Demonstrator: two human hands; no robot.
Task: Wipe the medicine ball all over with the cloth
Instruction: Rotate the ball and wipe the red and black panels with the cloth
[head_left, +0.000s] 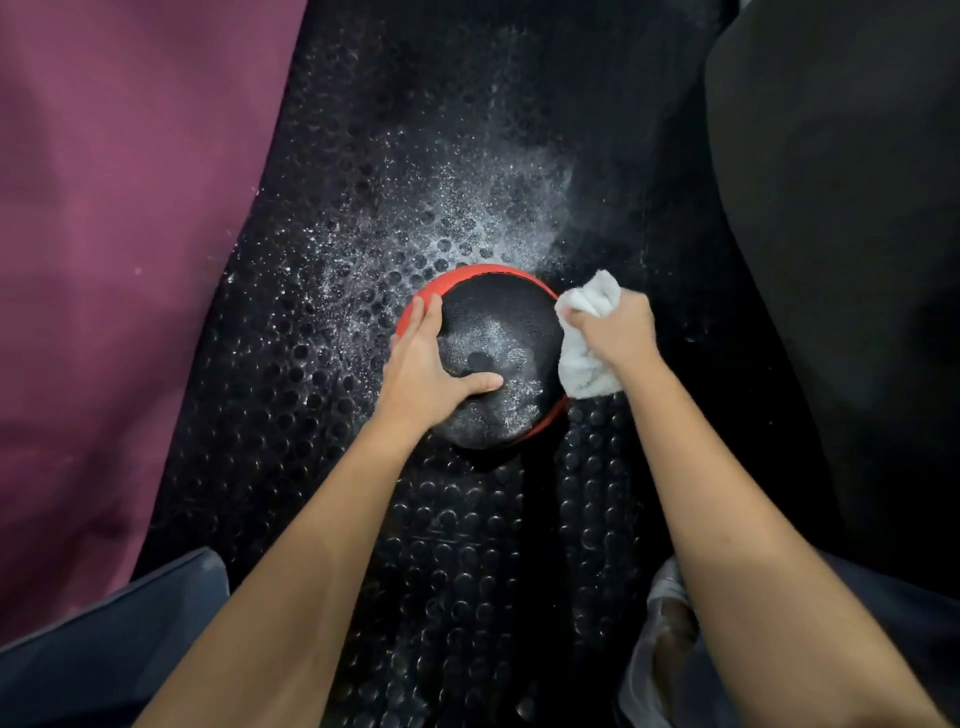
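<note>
Right fingers (582, 325): I see them curled tight round the white cloth (584, 358), bunching it against the ball's right side.
Left fingers (423, 317): spread fairly straight over the ball's left flank, thumb across its top, gripping nothing.
Medicine ball (493, 338): black with a red band, dusted white, sitting on the floor between both hands.
Floor mat (467, 519): black, studded, white powder scattered beyond the ball.
Left edge: maroon fabric (130, 234).

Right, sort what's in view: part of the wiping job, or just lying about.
Part of the job:
medicine ball, dusted with white powder
white cloth
left hand, resting on the ball
right hand, gripping the cloth

Just lying about:
studded black mat
spilled powder on the mat
purple surface
</note>
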